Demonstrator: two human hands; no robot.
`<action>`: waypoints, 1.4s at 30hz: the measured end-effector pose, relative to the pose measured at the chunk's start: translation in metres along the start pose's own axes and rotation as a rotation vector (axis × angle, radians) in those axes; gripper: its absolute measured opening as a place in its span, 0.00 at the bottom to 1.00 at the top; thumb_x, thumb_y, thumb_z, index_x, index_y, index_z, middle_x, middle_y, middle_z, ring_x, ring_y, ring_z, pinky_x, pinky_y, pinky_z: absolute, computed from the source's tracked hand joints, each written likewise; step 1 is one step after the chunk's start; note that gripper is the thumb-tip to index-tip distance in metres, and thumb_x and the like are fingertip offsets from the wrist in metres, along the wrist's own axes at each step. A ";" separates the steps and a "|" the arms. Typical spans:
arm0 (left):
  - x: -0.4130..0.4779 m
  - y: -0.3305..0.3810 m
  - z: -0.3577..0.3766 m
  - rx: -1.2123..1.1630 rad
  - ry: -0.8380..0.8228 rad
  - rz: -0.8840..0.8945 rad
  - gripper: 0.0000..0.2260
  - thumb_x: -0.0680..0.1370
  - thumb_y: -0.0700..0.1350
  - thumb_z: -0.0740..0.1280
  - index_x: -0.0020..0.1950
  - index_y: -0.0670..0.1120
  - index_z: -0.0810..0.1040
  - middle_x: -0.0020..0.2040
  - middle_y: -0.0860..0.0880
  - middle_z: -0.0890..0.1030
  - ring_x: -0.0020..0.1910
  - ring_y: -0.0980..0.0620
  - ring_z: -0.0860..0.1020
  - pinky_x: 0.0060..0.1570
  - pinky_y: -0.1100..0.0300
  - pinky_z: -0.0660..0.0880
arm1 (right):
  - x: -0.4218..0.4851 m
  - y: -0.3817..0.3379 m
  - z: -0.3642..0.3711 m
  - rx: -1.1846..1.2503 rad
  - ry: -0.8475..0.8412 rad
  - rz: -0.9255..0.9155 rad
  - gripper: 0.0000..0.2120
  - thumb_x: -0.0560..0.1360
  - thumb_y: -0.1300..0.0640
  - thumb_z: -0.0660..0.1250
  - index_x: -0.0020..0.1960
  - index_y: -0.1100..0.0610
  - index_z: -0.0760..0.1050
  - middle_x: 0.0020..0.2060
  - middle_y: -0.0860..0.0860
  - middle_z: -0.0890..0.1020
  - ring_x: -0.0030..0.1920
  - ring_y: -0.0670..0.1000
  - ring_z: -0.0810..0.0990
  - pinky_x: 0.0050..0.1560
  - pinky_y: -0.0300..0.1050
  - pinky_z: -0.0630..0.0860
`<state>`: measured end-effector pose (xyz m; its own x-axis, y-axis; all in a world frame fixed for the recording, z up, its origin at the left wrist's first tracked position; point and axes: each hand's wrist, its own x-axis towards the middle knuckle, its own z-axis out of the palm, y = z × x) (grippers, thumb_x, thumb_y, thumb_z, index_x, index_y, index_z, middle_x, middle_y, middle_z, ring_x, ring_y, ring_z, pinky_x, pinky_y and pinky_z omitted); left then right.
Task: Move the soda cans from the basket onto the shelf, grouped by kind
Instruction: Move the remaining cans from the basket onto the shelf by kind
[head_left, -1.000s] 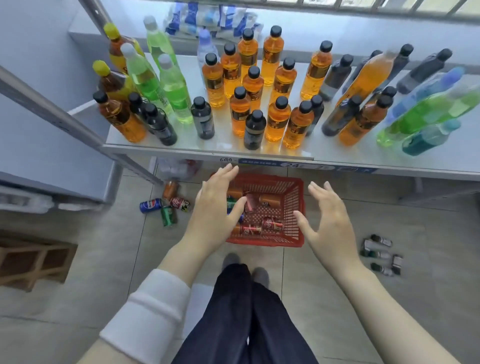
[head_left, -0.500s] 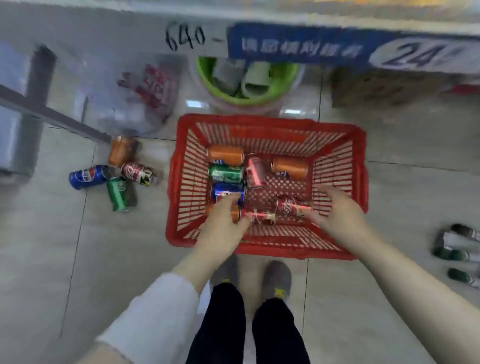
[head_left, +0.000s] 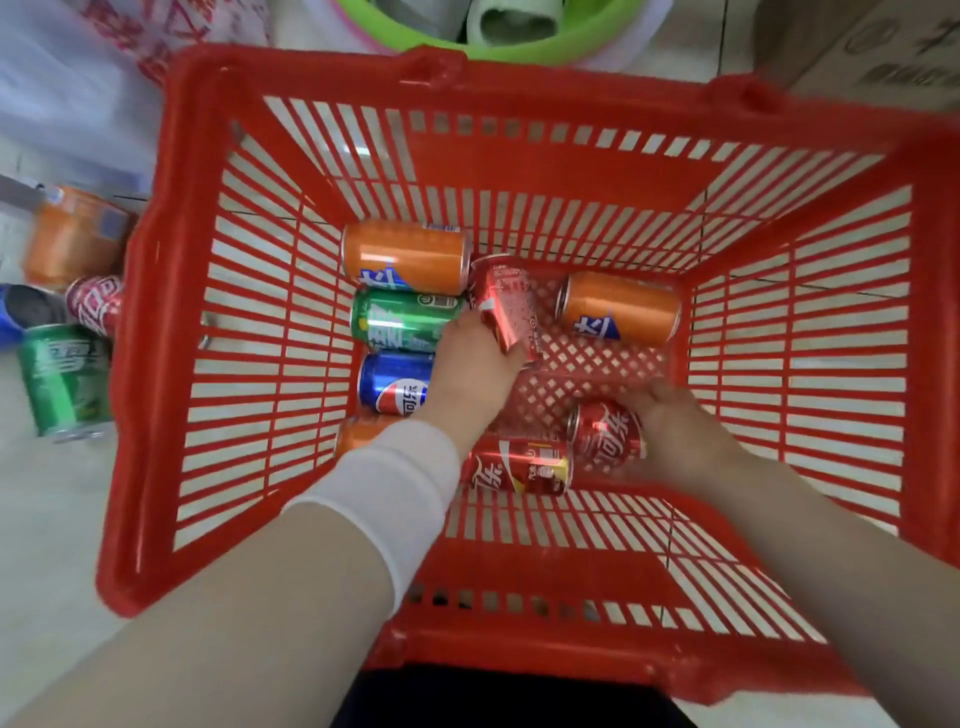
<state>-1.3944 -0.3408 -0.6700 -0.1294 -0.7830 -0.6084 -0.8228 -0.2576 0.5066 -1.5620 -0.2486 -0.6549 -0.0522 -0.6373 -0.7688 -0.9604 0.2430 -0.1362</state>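
Note:
A red plastic basket (head_left: 156, 364) fills the view, with several cans lying on its floor. My left hand (head_left: 470, 369) is deep inside and closed on a red cola can (head_left: 511, 306) near the middle. My right hand (head_left: 670, 431) wraps a second red cola can (head_left: 605, 434) at the near right. A third red cola can (head_left: 519, 467) lies between my wrists. Two orange cans (head_left: 405, 254) (head_left: 621, 309), a green can (head_left: 402, 319) and a blue cola can (head_left: 392, 384) lie around my left hand. Another orange can (head_left: 358, 434) peeks out beside my white sleeve.
On the floor left of the basket lie a green can (head_left: 65, 379), a red can (head_left: 96, 306), an orange can (head_left: 72, 234) and part of a blue one (head_left: 10, 317). A green basin (head_left: 545, 41) and a cardboard box (head_left: 883, 47) sit behind the basket.
The view has dropped from the shelf of bottles down into the basket. Both hands went from open above the basket to closed on red cola cans inside it.

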 end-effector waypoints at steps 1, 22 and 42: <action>0.003 0.001 0.004 0.009 0.014 -0.004 0.23 0.76 0.50 0.66 0.65 0.37 0.70 0.60 0.41 0.75 0.61 0.43 0.71 0.60 0.53 0.69 | 0.003 0.000 0.003 -0.021 -0.003 0.004 0.43 0.66 0.47 0.74 0.74 0.51 0.56 0.71 0.54 0.61 0.71 0.56 0.59 0.70 0.48 0.60; 0.030 0.012 0.026 -0.279 -0.063 -0.153 0.35 0.67 0.48 0.76 0.69 0.42 0.65 0.62 0.45 0.76 0.61 0.47 0.74 0.58 0.59 0.70 | 0.019 0.010 -0.005 0.329 0.052 0.092 0.40 0.63 0.54 0.78 0.70 0.51 0.62 0.67 0.51 0.71 0.66 0.52 0.70 0.64 0.47 0.68; -0.244 0.068 -0.147 -1.308 -0.473 -0.204 0.22 0.66 0.50 0.72 0.57 0.44 0.75 0.49 0.44 0.83 0.47 0.48 0.82 0.50 0.55 0.79 | -0.233 -0.063 -0.133 1.559 0.048 0.176 0.28 0.51 0.49 0.78 0.48 0.58 0.80 0.40 0.51 0.86 0.39 0.51 0.84 0.42 0.47 0.80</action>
<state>-1.3377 -0.2503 -0.3968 -0.4587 -0.4736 -0.7519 0.2195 -0.8803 0.4205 -1.5254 -0.2125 -0.3844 -0.1659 -0.5352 -0.8282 0.2751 0.7814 -0.5601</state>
